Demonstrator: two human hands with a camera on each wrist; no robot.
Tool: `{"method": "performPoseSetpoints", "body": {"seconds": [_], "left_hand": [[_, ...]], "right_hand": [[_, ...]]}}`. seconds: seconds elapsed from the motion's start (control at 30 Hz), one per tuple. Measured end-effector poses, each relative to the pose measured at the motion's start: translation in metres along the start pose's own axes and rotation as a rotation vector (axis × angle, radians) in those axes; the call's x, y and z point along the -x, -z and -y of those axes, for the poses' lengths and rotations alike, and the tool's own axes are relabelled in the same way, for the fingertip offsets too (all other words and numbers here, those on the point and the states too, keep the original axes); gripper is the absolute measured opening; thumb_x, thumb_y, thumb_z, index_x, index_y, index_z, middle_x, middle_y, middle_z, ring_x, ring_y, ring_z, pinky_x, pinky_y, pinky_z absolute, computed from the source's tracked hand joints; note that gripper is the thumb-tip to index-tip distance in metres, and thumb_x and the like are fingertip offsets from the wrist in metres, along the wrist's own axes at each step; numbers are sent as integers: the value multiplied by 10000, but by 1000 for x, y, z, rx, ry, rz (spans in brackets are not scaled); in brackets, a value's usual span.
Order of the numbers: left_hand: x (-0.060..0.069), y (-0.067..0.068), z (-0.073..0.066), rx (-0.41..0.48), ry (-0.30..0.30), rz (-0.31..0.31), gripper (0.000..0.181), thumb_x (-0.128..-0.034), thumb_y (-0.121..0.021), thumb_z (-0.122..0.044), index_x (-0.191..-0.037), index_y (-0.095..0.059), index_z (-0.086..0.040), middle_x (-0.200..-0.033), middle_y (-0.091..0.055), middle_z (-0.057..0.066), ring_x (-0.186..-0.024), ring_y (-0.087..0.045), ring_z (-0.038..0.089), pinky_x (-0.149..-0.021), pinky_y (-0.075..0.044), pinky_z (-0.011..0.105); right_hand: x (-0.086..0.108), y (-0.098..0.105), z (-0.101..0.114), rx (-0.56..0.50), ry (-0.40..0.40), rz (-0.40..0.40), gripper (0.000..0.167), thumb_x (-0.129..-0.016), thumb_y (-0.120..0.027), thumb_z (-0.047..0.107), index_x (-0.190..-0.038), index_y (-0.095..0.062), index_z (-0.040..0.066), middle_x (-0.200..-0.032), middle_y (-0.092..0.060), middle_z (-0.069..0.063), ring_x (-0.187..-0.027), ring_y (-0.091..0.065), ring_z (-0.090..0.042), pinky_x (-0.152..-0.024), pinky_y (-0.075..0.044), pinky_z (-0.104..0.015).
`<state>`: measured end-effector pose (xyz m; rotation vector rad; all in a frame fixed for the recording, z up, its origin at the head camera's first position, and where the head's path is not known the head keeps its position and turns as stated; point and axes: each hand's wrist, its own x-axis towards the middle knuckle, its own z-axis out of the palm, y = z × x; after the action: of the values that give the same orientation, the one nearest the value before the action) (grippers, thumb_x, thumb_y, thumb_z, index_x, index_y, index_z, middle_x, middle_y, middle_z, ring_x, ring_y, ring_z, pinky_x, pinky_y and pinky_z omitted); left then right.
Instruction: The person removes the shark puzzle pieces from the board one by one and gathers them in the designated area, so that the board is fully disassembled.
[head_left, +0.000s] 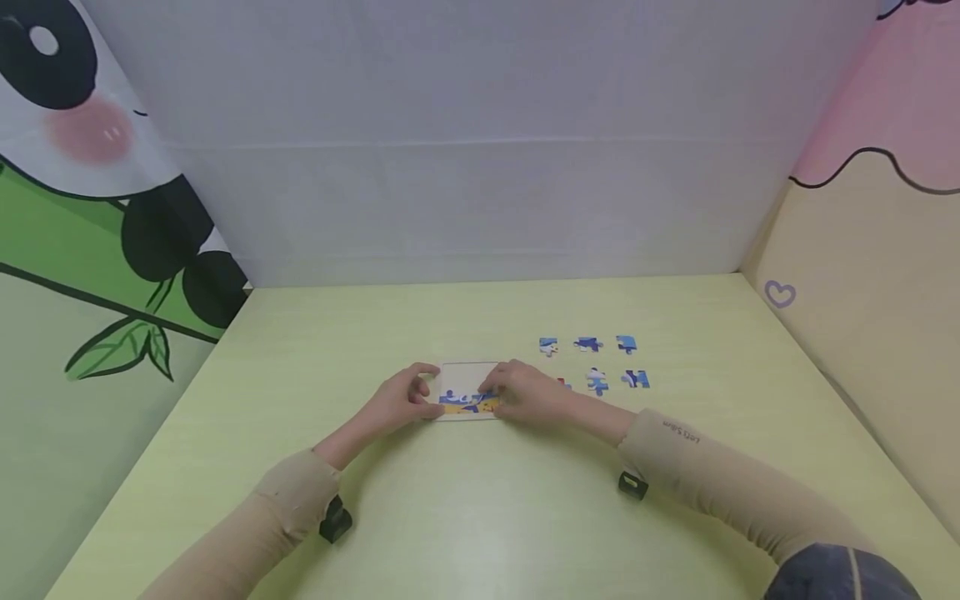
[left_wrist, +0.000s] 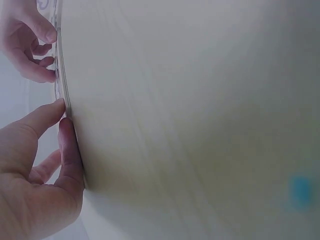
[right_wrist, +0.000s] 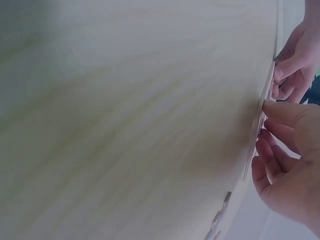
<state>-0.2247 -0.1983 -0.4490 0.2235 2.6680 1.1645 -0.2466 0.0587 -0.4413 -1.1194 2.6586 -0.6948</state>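
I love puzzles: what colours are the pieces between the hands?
Those pieces are mainly blue, white and yellow-orange; the head view shows best.

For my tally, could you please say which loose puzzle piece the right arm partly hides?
The leftmost piece in the nearer row; the other five pieces lie uncovered.

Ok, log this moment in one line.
left hand: at left edge of puzzle board | right hand: at its right side | puzzle board: near part filled, far part bare | loose pieces: on table, right of board
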Motion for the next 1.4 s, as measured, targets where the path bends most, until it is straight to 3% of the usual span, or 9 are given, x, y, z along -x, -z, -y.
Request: {"method": "performPoseSetpoints", "body": {"seconds": [0.23, 0.6, 0.87, 1.17, 1.4], "left_hand": [[-1, 1, 1, 2, -10, 2, 675, -814, -794, -139, -1403, -478, -48, -1024, -580, 117, -879, -642, 172, -704, -503, 234], [0, 2, -1, 8, -4, 12, 664, -818, -791, -129, -1400, -481, -55, -1006, -567, 103, -849, -626, 160, -697, -497, 262], [1, 1, -3, -3, 3, 12, 656, -816, -792, -127, -1393, -490, -47, -1012, -570, 117, -850, -626, 166, -681, -499, 252], [3, 2, -3, -13, -27, 11, 669, -803, -803, -123, -1391, -495, -40, -1006, -565, 125, -845, -626, 161, -681, -491, 255], [3, 3, -2, -15, -32, 12, 670, -804, -804, -132, -1393, -498, -40, -1008, -566, 127, -843, -626, 159, -676, -489, 256]], "right_hand": [[-1, 1, -1, 22, 27, 16, 357, -870, -697, 84, -1225, -688, 115, -1253, -623, -73, -1169, -566, -217, -1027, -471, -366], [-8, 9, 1, -31, 18, 104, 359, -846, -711, 72, -1204, -700, 100, -1224, -596, -64, -1046, -586, -157, -904, -510, -277], [-13, 13, 2, -5, 16, 167, 378, -828, -706, 62, -1204, -702, 99, -1289, -596, -90, -1071, -605, -173, -916, -520, -273], [-16, 14, 2, 16, 39, 161, 383, -823, -691, 39, -1201, -708, 100, -1230, -639, -75, -1027, -606, -144, -875, -515, -258], [-14, 15, 7, 28, 47, 161, 410, -817, -678, 32, -1222, -700, 96, -1209, -642, -77, -1057, -616, -169, -918, -520, -282]]}}
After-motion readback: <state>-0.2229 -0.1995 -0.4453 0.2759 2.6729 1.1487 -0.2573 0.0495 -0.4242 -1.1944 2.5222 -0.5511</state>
